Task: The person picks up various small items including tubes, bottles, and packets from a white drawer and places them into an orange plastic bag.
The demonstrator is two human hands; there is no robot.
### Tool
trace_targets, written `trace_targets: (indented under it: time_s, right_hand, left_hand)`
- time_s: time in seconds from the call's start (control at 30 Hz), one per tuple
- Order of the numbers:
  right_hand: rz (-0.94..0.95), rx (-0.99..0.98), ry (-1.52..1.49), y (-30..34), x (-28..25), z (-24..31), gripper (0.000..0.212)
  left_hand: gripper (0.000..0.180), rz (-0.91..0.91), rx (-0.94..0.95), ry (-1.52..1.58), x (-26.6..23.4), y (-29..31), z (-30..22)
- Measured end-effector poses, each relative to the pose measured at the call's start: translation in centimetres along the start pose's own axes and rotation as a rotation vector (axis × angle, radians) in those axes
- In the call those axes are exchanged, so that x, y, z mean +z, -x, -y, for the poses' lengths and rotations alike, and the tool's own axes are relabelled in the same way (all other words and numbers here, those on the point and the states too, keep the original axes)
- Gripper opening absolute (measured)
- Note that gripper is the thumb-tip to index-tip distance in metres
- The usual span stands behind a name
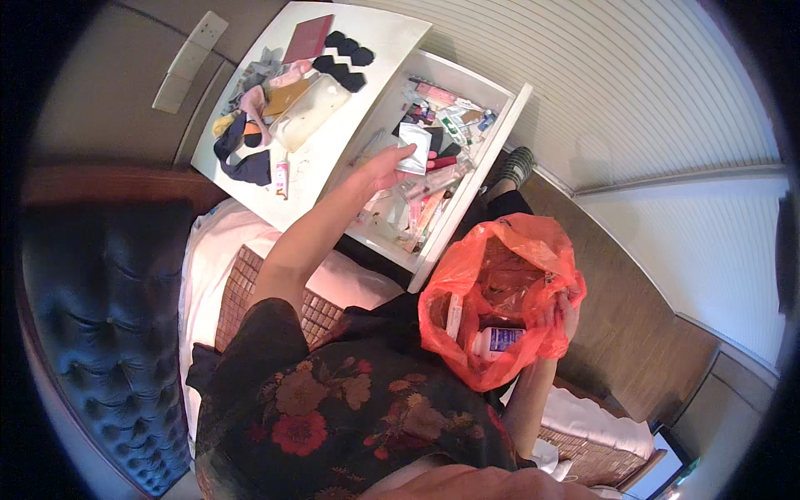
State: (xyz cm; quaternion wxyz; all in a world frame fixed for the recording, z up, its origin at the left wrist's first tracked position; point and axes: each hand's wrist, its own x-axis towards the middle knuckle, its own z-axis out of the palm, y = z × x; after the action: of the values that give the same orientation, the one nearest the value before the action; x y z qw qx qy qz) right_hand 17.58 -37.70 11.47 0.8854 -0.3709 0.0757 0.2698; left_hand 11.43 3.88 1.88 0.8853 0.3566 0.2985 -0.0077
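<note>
My left hand (pixel 385 169) reaches over the open drawer (pixel 515 107) and pinches a flat silvery-white packet (pixel 414 148). Below the packet the drawer holds a jumble of tubes, small boxes and dark cases, including a dark red case (pixel 443 162). My right hand (pixel 563 317) grips the edge of a red plastic bag (pixel 546 237), partly hidden by the thin plastic. The bag's mouth gapes upward near my lap. Inside it lie a white bottle with a blue label (pixel 503 340) and a slim white box (pixel 454 315).
On the white cabinet top (pixel 379 29) are a dark red booklet (pixel 307 38), black sock-like bundles (pixel 348 48), a clear plastic tray (pixel 310 117), crumpled cloth items and a small tube (pixel 282 178). A bed with a woven mat (pixel 242 287) adjoins the cabinet. My slippered foot (pixel 517 165) rests beyond the drawer.
</note>
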Motion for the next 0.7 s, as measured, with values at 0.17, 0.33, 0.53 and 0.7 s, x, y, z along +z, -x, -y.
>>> trace_targets:
  time_s: [0.17, 0.33, 0.53, 0.7]
  right_hand:
    - [-0.06, 0.012, 0.018, 0.1, 1.0, 0.0, 0.033]
    - [-0.014, 0.014, 0.094, -0.2, 0.3, -0.1, 0.033]
    - [0.092, 0.019, 0.049, -0.4, -2.4, -0.2, 0.037]
    - [-0.042, -0.002, 0.028, -0.6, -2.6, -0.2, 0.038]
  left_hand:
    - [0.032, 0.072, -0.01, 0.031, 0.8, 3.2, -0.4]
    - [0.03, -0.139, 0.078, -0.083, 1.3, 4.3, -0.1]
    - [0.028, 0.182, 0.318, -0.315, 14.0, 12.7, -4.1]
    - [0.033, 0.643, 0.531, -1.139, 23.4, 21.0, -3.3]
